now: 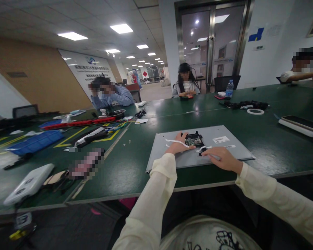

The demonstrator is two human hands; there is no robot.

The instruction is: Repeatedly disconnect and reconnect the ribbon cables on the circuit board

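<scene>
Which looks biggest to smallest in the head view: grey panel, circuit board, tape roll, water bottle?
1. grey panel, by far the largest.
2. circuit board on the panel.
3. white tape roll and water bottle: they look about alike, and both sit farther back, so they are not ranked.

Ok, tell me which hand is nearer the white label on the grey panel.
Right. The right hand lies on the grey panel, on the near side of the white label. The left hand rests beyond the circuit board, on its other side.
</scene>
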